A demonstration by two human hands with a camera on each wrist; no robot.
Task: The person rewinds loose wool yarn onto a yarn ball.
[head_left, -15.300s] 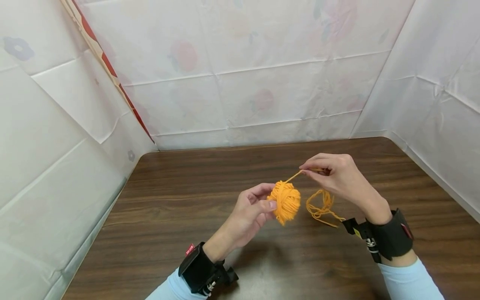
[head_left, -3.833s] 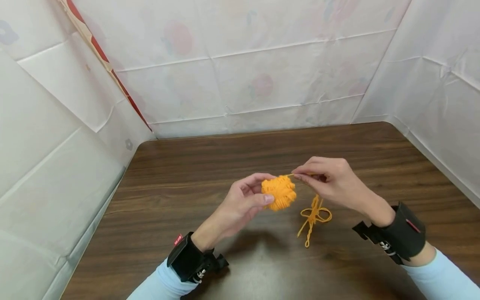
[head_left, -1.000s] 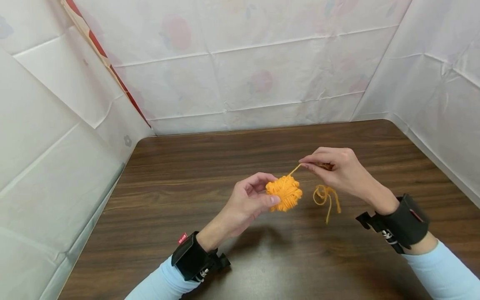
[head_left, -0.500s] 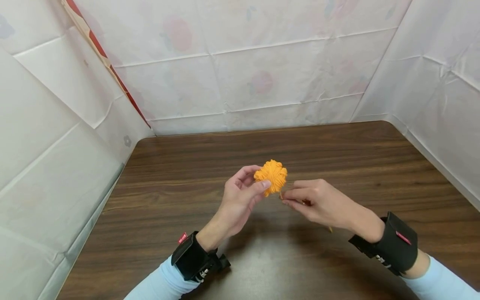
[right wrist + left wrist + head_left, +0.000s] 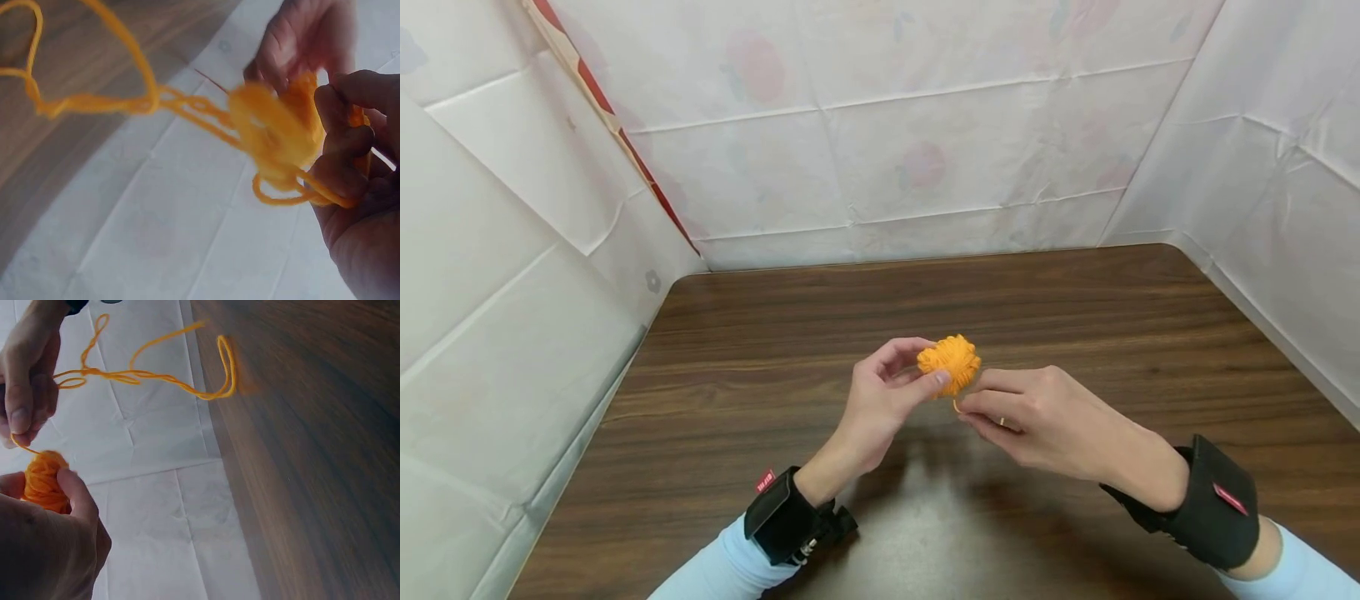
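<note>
While both forearms reach in from the near edge of the brown wooden table [image 5: 760, 333], the two hands meet above its middle. The left hand [image 5: 880, 400] comes in from the near left with its wrist bent upward, thumb and curled fingers pinching a small orange yarn ball [image 5: 950, 362] at the fingertips, so the ball sits clear of the tabletop rather than on it. From the left wrist view the same ball [image 5: 42, 480] shows between the thumb tip and the fingers, squeezed on both sides.

Just to the right of the ball and slightly nearer, the right hand [image 5: 1037, 417] lies palm down, its fingers pointing left toward the ball. Its thumb and forefinger are closed narrowly on a loose yarn strand [image 5: 957, 406] that leaves the underside of the ball. Seen from the left wrist, the rest of that strand [image 5: 156, 378] trails away in open loops below the right hand, hanging toward the table. In the right wrist view, blurred loops of it [image 5: 94, 100] stretch off to the left.

Each wrist wears a black band [image 5: 782, 525] over a pale blue sleeve [image 5: 722, 575]. White creased sheeting [image 5: 925, 125] walls the table on the left, far and right sides.
</note>
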